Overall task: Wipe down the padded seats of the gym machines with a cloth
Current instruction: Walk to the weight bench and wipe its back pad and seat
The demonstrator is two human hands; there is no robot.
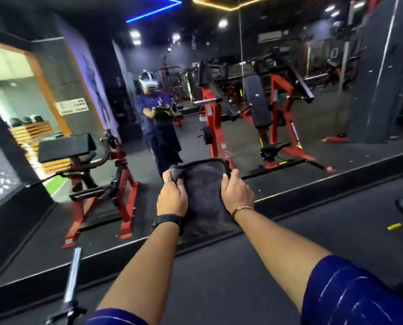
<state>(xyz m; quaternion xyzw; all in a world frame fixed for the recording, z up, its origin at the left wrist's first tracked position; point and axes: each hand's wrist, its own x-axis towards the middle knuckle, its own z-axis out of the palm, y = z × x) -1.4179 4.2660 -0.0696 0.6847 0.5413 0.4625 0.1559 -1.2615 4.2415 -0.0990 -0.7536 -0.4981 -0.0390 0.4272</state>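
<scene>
A dark grey cloth hangs in front of me, held up in the air by both hands. My left hand grips its upper left edge; it wears a ring and a black wristband. My right hand grips the upper right edge and wears a thin bracelet. Ahead stands a wall mirror. Reflected in it are a red machine with a black padded rest at the left and a red machine with a long black back pad and small seat at the right.
The mirror's raised black base ledge runs across the dark rubber floor. A chrome bar sticks up at the lower left. A small yellow object lies on the floor at right. A person holding a cloth is reflected in the mirror.
</scene>
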